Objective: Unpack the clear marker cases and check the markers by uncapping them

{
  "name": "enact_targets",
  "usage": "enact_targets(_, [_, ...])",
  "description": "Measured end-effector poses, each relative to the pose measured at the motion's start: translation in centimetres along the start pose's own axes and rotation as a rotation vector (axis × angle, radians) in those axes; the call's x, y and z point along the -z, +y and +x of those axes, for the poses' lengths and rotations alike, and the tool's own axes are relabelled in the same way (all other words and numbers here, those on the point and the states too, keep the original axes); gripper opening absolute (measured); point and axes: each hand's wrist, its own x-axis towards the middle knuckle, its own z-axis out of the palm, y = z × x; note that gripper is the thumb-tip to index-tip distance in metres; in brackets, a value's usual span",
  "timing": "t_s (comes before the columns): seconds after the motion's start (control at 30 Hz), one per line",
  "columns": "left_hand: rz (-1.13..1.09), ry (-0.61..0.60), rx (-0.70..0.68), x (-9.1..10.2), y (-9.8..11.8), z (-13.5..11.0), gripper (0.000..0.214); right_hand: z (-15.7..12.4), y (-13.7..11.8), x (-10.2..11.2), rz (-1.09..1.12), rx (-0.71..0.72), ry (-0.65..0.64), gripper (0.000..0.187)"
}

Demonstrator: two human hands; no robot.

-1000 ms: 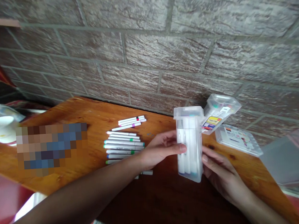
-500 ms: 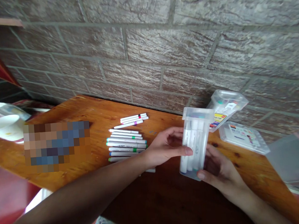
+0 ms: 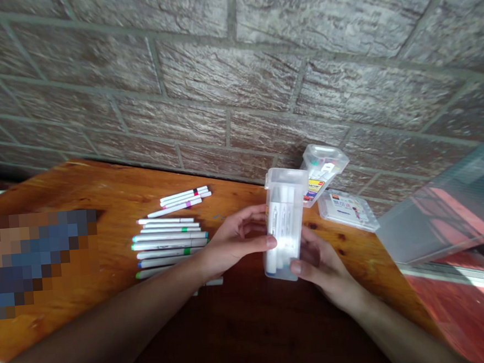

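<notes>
A clear plastic marker case [image 3: 284, 217] stands upright over the wooden table [image 3: 102, 191], filled with white markers. My left hand [image 3: 233, 240] grips its left side, thumb on the front. My right hand [image 3: 320, 264] wraps around its lower right side and bottom. Several loose white markers [image 3: 169, 239] with coloured caps lie in a row on the table just left of my left hand. Three more markers [image 3: 183, 199] lie a little farther back.
A second clear marker case [image 3: 322, 173] leans against the brick wall behind the held one. A flat clear lid with a label [image 3: 347, 210] lies to its right. A translucent bin [image 3: 446, 206] sits at the right. A blurred-out patch covers the table's left.
The view has shifted right and the case sits more to the left in frame. My right hand has slid from the case's side to under its lower part. Both hands keep their hold.
</notes>
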Motion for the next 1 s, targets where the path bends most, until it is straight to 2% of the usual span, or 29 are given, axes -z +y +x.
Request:
enact_targets(0.8, [0.016, -0.015, -0.009, 0.22, -0.05, -0.02, 0.068, 0.04, -0.57, -0.09, -0.054, 0.009, -0.008, 0.057])
enact_targets(1.0, [0.011, -0.019, -0.014, 0.23, -0.12, -0.09, 0.063, -0.1, -0.44, 0.02, -0.053, 0.004, -0.018, 0.058])
